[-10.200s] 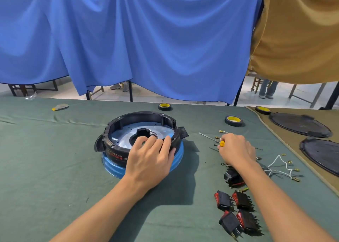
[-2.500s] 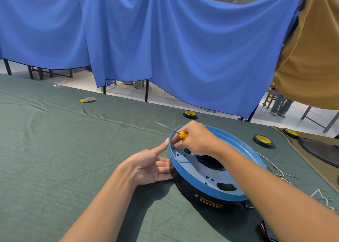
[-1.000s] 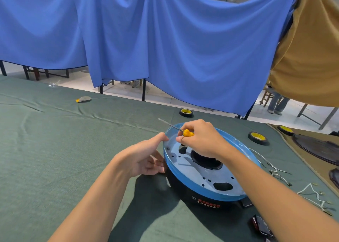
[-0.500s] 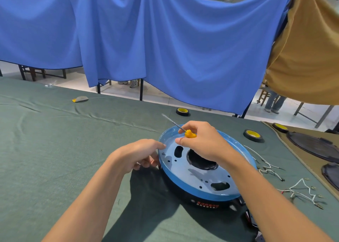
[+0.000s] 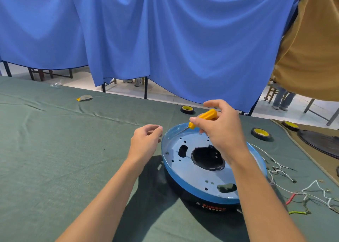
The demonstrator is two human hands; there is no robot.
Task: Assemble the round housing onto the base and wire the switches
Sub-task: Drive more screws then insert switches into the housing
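The blue round base (image 5: 194, 177) lies upside down on top of the black round housing (image 5: 211, 204), of which only the lower front rim shows. My right hand (image 5: 220, 131) hovers over the base's far edge and grips a small screwdriver with a yellow handle (image 5: 203, 117), its thin shaft slanting down towards the base's far-left rim. My left hand (image 5: 145, 142) floats just left of the base with its fingers loosely curled and thumb and forefinger pinched; I cannot see anything between them. A small screw (image 5: 167, 152) sits in the base near its left rim.
Loose white, red and green wires (image 5: 300, 192) lie to the right of the base. Two tape rolls (image 5: 260, 133) (image 5: 187, 109) stand behind it. Dark round lids (image 5: 322, 142) rest on the brown cloth at far right. A small grey-yellow scrap (image 5: 84, 98) lies far left.
My right hand has turned the screwdriver round, so the handle is up and the shaft points down at the base. My left hand has lifted off the base's rim.
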